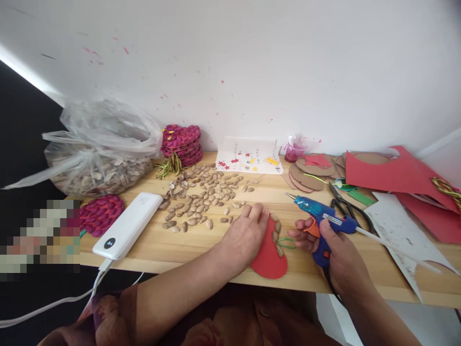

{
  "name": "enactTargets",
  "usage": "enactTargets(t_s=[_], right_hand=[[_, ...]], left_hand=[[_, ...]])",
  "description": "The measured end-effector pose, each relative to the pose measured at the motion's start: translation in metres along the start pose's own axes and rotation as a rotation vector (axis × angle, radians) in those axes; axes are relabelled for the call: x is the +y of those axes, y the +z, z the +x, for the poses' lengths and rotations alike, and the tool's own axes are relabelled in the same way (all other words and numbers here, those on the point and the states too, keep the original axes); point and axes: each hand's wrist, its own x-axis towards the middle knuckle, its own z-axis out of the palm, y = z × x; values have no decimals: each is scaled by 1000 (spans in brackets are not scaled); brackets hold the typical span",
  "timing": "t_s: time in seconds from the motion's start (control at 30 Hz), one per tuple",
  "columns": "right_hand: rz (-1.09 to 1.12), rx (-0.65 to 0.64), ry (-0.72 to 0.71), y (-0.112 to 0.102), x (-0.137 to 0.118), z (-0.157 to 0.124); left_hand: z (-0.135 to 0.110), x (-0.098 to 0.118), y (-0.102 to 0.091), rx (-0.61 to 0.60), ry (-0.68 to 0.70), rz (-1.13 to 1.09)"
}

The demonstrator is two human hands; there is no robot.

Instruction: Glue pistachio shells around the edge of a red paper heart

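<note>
My right hand [342, 257] is wrapped round a blue hot glue gun [320, 211] with an orange trigger. Its metal nozzle points left, and a long white glue stick [389, 245] trails out at the back. On the table edge, my left hand [247, 235] grips the left side of a rounded red cardboard piece [270, 262], fingers curled at its upper end. Several peanut shells [275, 226] sit in a row along the piece's right edge. A green loop of cord [287, 242] sticks out beside them, left of the glue gun. The left fingertips are partly hidden.
Loose peanut shells [194, 206] are scattered left of centre. Behind stand a plastic bag of shells [101, 163], stacked purple pieces [185, 144] and a paper with stars [248, 158]. A white power bank [129, 226] lies left; black-handled pliers [349, 206], cardboard discs [306, 175] and red card [389, 173] lie right.
</note>
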Motion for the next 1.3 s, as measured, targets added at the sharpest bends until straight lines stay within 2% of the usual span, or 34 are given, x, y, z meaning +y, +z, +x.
enactTargets(t_s=[0.63,1.07,1.3], right_hand=[[-37,20,-65,11,2,-5],[-80,15,-55,7,5,-2],[-98,29,-63,10,3,-3]], left_hand=[[0,0,2,17,12,11],[-1,0,4,22,32,30],[-1,0,1,-1,-4,7]])
